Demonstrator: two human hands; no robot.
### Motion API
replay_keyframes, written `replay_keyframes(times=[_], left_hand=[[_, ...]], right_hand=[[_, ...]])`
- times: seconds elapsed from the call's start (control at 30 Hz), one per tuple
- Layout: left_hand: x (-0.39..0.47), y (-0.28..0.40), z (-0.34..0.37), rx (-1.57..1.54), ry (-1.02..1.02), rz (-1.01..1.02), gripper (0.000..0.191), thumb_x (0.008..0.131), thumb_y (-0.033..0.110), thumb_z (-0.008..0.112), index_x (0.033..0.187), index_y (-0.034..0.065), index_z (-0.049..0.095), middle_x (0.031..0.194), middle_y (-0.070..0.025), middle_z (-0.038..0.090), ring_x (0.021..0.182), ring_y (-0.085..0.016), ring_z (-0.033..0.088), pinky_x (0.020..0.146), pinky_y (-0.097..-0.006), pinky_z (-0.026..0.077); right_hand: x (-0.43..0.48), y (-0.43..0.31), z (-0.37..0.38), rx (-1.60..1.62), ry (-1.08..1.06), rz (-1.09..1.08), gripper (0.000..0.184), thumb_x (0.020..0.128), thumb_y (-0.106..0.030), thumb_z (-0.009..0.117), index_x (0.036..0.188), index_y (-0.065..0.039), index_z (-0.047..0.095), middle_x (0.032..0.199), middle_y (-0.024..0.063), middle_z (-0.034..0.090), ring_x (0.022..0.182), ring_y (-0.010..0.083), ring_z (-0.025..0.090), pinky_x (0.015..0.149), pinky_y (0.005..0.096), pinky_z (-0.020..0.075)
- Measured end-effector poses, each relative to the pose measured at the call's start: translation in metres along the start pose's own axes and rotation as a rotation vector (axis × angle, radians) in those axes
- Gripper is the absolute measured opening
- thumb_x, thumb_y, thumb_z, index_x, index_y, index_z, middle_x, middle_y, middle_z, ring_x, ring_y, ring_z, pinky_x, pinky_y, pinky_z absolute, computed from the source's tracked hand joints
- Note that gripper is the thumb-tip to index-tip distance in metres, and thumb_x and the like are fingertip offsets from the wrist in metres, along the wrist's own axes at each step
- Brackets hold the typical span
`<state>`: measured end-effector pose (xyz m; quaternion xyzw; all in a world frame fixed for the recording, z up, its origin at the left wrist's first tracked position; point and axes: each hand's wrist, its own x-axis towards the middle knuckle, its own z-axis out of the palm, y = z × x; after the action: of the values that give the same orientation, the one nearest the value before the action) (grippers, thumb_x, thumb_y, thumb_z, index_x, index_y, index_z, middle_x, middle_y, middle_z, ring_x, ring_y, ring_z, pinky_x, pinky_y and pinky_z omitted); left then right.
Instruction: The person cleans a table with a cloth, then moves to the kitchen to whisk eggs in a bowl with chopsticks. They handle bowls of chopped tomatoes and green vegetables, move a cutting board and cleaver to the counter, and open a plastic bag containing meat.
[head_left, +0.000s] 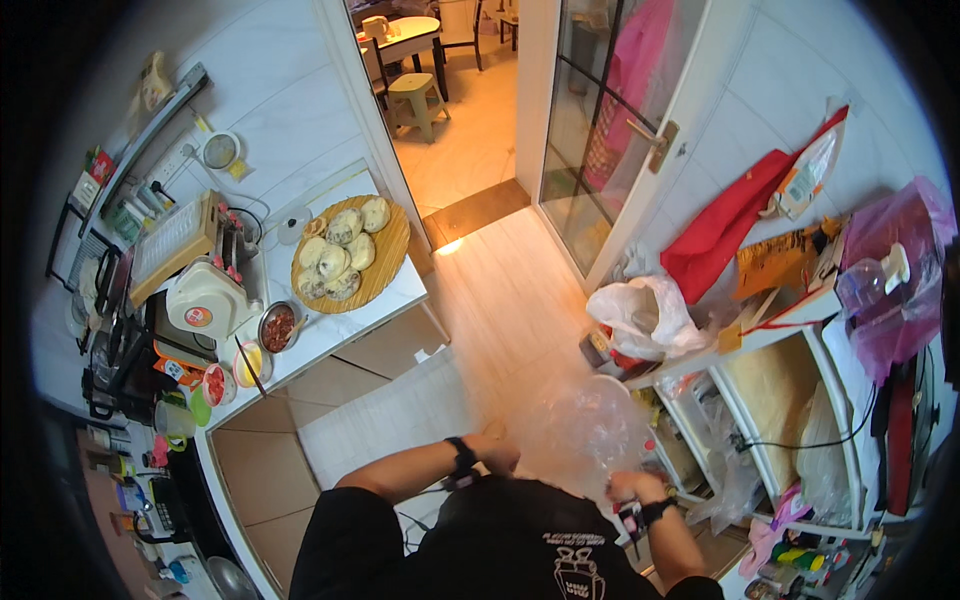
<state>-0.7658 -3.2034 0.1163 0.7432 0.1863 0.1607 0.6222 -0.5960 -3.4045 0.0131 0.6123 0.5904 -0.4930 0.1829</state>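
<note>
A clear plastic bag (589, 427), blurred and spread wide, lies between my two hands in front of my body. My right hand (634, 487) has its fingers closed at the bag's lower right edge. My left hand (499, 452) is at the bag's left side, partly blurred; its grip is hard to see. Both wrists wear black bands. On the counter to the left, a round woven tray (401, 247) holds several pale round dough pieces. Beside it stand a metal bowl of chopped reddish filling (279, 328) and a yellow bowl (251, 365) with a dark chopstick across it.
A white appliance (210, 296) and small bowls crowd the left counter (360, 319). At right, a shelf unit (832, 420) holds bags and bottles, with a white plastic bag (637, 311) near its top. An open glazed door (600, 142) stands ahead beside a doorway.
</note>
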Motion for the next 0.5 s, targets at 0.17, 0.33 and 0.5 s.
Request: replay_keyframes(times=[0.17,0.33,0.5], left_hand=[[0.06,0.042,-0.057,0.296,-0.066,-0.306,0.019,0.09,0.019,0.055,0.089,0.002,0.063,0.072,-0.0097,0.062,0.061,-0.016,0.054,0.055,-0.0363,0.042],[0.04,0.097,-0.071,0.345,0.5,0.839,0.012,0.086,0.017,0.06,0.091,0.0057,0.061,0.074,-0.0088,0.057,0.065,-0.02,0.053,0.06,-0.0318,0.041],[0.009,-0.049,-0.029,0.493,-0.586,0.194,0.024,0.086,0.024,0.06,0.098,0.004,0.062,0.091,-0.0098,0.062,0.084,-0.018,0.056,0.076,-0.0356,0.044]], right_hand=[[-0.079,0.001,-0.116,0.649,1.269,0.211,0.006,0.077,-0.003,0.056,0.081,0.002,0.056,0.075,0.018,0.061,0.07,0.0262,0.058,0.062,0.0376,0.0452],[-0.17,-0.01,-0.157,0.502,2.26,0.056,0.014,0.092,-0.008,0.046,0.096,-0.004,0.059,0.093,0.0092,0.062,0.079,0.0215,0.057,0.069,0.0325,0.0442],[-0.032,-0.009,-0.043,0.03,0.563,0.215,0.012,0.089,-0.007,0.048,0.093,-0.003,0.058,0.088,0.0089,0.062,0.076,0.0221,0.057,0.066,0.0349,0.0441]])
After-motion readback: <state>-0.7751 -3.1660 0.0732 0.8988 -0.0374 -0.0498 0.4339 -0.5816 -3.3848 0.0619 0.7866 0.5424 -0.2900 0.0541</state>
